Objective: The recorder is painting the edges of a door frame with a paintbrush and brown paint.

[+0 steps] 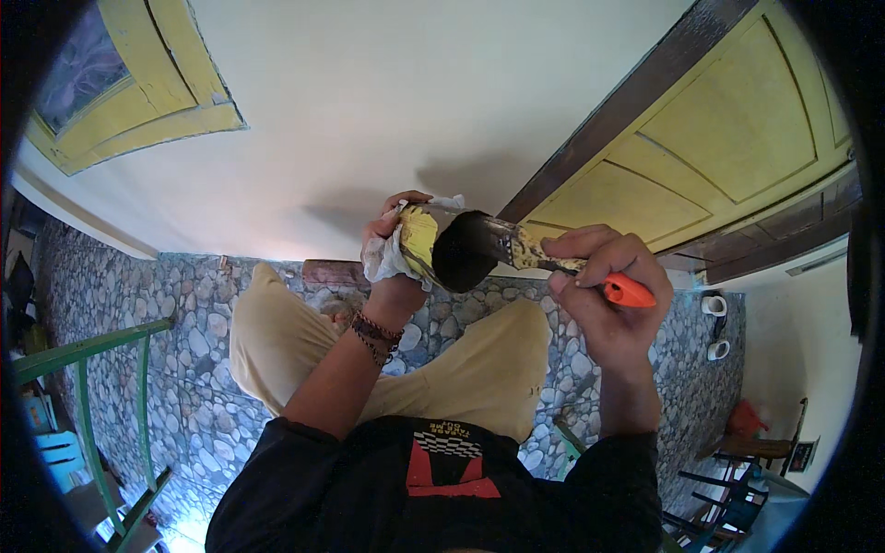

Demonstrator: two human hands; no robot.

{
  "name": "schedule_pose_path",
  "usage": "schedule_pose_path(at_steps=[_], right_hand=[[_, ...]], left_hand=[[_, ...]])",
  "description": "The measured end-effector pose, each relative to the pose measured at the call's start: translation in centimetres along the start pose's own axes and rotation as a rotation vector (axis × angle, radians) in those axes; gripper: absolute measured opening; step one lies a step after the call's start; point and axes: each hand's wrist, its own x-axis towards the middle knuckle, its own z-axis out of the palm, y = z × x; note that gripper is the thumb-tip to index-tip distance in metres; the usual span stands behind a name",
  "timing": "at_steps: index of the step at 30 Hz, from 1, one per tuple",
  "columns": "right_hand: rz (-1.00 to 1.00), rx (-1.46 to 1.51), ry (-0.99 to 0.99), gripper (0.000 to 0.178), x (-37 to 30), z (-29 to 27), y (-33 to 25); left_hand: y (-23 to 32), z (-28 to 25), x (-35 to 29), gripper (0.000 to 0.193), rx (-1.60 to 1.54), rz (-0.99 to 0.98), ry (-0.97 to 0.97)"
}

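In front of the wall, my left hand [378, 263] is wrapped around a paint can [420, 236] with yellow smears on its side. Crumpled white plastic or cloth lies between the palm and the can. The can tips toward me and to the right, so its dark inside shows. My right hand [616, 293] grips a paintbrush [525, 251] with an orange handle end and a paint-spattered ferrule. The brush points left, its dark tip at the can's mouth. Whether the bristles touch paint inside cannot be made out.
A pale wall [350, 101] stands ahead, with a yellow window frame [198, 120] at left. On the right are a dark brown door frame [627, 115] and a yellow door [728, 129]. Below lies a pebble-patterned floor [198, 341]. Green bars [143, 396] stand at lower left.
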Motion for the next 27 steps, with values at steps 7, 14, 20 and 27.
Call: schedule_pose_path(at_steps=[7, 14, 20, 27], right_hand=[[0.127, 0.004, 0.083, 0.019, 0.0, -0.4, -0.6], [0.166, -0.01, 0.149, 0.019, -0.3, -0.9, -1.7], [0.163, -0.044, 0.128, 0.022, -0.2, -1.7, -1.9], [0.245, -0.063, 0.229, 0.024, -0.3, -2.3, -3.4]], left_hand=[[-0.3, -0.1, 0.2, 0.035, 0.022, -0.034, 0.019], [-0.6, -0.4, 0.5, 0.033, 0.051, -0.045, 0.055], [-0.9, -0.8, 0.6, 0.031, 0.064, -0.053, 0.031], [-1.4, -1.1, 0.6, 0.031, 0.035, -0.047, 0.087]])
